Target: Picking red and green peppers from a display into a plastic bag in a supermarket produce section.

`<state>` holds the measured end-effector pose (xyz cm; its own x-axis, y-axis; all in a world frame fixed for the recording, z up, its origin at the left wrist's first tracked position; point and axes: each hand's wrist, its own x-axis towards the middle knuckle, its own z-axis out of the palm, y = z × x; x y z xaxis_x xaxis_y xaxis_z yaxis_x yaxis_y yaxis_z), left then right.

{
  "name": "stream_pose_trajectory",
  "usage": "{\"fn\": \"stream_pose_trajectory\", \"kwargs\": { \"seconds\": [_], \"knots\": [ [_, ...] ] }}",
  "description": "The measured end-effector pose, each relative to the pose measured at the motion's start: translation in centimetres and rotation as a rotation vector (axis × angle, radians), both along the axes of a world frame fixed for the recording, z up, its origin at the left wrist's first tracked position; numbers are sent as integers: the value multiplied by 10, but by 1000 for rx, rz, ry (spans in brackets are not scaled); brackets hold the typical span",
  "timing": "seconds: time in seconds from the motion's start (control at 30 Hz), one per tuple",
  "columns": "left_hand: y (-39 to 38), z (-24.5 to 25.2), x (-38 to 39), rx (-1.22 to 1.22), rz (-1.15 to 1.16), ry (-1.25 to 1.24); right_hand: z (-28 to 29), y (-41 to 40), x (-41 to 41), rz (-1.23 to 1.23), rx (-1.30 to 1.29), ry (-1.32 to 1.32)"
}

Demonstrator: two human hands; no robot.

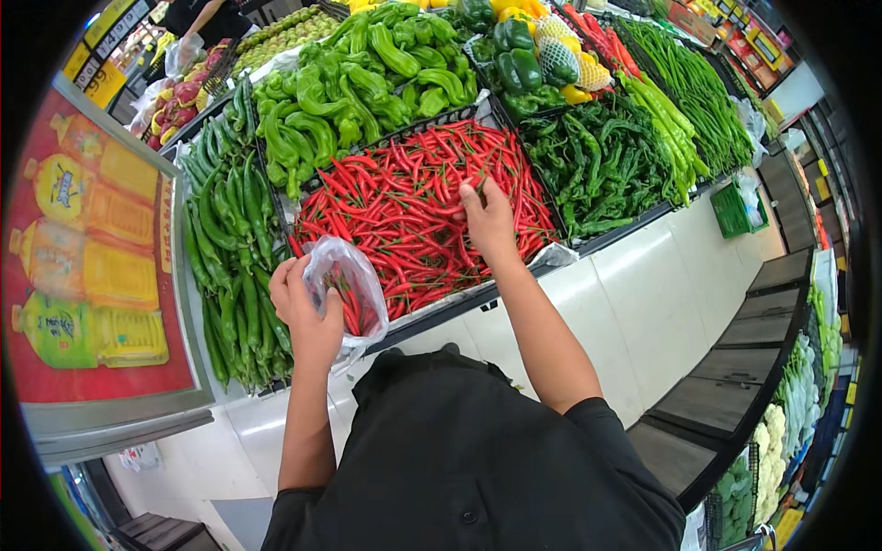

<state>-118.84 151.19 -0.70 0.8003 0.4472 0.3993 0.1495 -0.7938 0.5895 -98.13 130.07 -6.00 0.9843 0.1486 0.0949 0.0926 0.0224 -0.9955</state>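
Note:
My left hand grips the rim of a clear plastic bag, its mouth held wide. Several red chilies lie inside the bag. Over the heap of thin red chilies, my right hand has its thumb and fingers pinched together around what looks like a red chili, with a dark green stem showing at the fingertips. Part of that chili is hidden by the fingers or blends into the heap. The bag hangs at the heap's near left corner, beside long green peppers.
Pale green peppers lie behind the chilies. Dark wrinkled green peppers fill the section to the right, with bell peppers farther back. A framed drinks poster stands at left. A green basket rests on the tiled floor.

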Motion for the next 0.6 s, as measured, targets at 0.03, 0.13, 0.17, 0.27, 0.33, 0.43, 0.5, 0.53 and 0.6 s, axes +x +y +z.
{"fn": "stream_pose_trajectory", "kwargs": {
  "seconds": [0.03, 0.13, 0.17, 0.27, 0.33, 0.43, 0.5, 0.53, 0.6],
  "knots": [
    [2, -1, -1, 3, 9, 0, 11, 1, -2, -24, 62, 6],
    [19, -5, -6, 46, 50, -11, 42, 7, -21, 59, 90, -43],
    [29, -13, -10, 7, 63, -6, 49, 11, -31, 146, 39, -64],
    [37, -15, -10, -115, 86, 38, 57, 32, -72, 470, -149, -148],
    [40, -17, -11, -195, 95, 81, 39, 51, -92, 627, -250, -128],
    [45, -27, -11, -240, 23, 131, 9, 61, -110, 737, -369, -90],
    [38, -26, -12, -365, 62, 243, 6, 64, -110, 785, -422, -88],
    [38, -30, -14, -370, 66, 211, 13, 64, -107, 808, -485, -128],
    [39, -31, -17, -380, 72, 189, 23, 68, -104, 805, -499, -173]
  ]
}}
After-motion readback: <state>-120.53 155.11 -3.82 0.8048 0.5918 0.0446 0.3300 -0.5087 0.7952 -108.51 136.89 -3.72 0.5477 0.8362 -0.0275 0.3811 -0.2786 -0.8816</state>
